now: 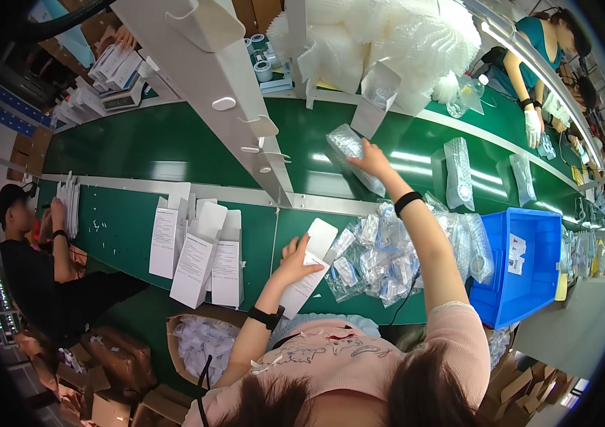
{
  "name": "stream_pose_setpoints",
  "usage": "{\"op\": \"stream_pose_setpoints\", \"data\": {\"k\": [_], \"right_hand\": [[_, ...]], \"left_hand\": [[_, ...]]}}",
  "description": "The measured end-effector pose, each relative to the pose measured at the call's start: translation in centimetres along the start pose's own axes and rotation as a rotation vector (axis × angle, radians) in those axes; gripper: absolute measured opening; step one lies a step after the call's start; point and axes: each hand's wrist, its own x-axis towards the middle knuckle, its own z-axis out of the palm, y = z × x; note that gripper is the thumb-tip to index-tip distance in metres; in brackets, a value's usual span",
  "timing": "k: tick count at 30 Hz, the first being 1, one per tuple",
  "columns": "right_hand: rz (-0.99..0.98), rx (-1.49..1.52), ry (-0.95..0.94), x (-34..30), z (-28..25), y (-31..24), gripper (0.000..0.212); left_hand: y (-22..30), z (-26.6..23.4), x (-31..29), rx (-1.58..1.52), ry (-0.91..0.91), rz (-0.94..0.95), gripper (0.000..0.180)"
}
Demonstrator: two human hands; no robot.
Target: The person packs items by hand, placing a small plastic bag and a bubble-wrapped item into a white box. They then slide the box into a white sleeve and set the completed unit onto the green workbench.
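My left hand is closed around a tall white carton, its top flap standing up. Farther out, over the green conveyor belt, my right hand has its thumb and fingers on a clear bubble-wrapped package; what is inside the wrap is hard to make out. Between my arms lies a heap of clear plastic bags with small blue-and-white parts in them. Several white cartons with printed sides and raised flaps stand on the green table left of my left hand.
More bubble-wrapped packages lie on the belt. A blue bin sits at the right, and a grey metal post rises at the belt's edge. Co-workers sit at left and far right. A carton of white scraps is below.
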Motion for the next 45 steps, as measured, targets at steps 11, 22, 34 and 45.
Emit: {"op": "stream_pose_setpoints", "data": {"k": [11, 22, 34, 45], "right_hand": [[-0.059, -0.179, -0.176, -0.6, 1.3, -1.6, 0.08], [-0.298, 0.536, 0.649, 7.7, -4.0, -2.9, 0.09], [0.127, -0.065, -0.11, 0.1, 2.6, -9.2, 0.105], [-0.534, 0.402, 0.465, -10.0, -6.2, -8.5, 0.094]], "left_hand": [[-0.4, -1.8, -1.9, -0.398, 0.129, 0.078, 0.085], [-0.1, -2.1, -2.2, -0.391, 0.195, 0.047, 0.084], [5.3, -6.9, -4.4, -0.269, 0.543, 0.29, 0.09], [6.0, -4.6, -2.6, -0.299, 0.647, 0.39, 0.078]]}}
